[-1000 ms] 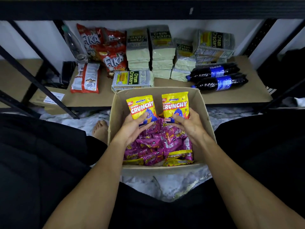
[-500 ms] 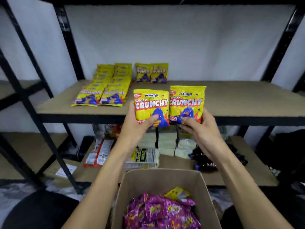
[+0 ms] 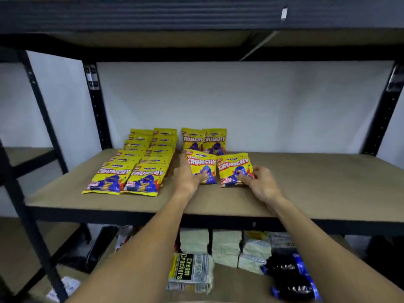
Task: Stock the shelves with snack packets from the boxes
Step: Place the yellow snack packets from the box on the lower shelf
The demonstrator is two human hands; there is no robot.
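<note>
Two yellow Crunchy snack packets lie side by side on the brown shelf board. My left hand holds the left packet at its lower left, thumb across its front. My right hand pinches the lower right corner of the right packet. Just behind them two more Crunchy packets stand against the back. To the left, two overlapping rows of the same packets run from the back toward the front edge. The box is out of view.
Black metal uprights frame the shelf, and a dark upper shelf beam runs overhead. On the lower shelf sit cream cracker packs, pale stacked packs and dark bottles with blue labels. The right half of the middle board is bare.
Both hands lifted the two packets out of the box, raised them to the middle shelf and laid them down behind the front edge. The view tilted up from the box to the shelf.
</note>
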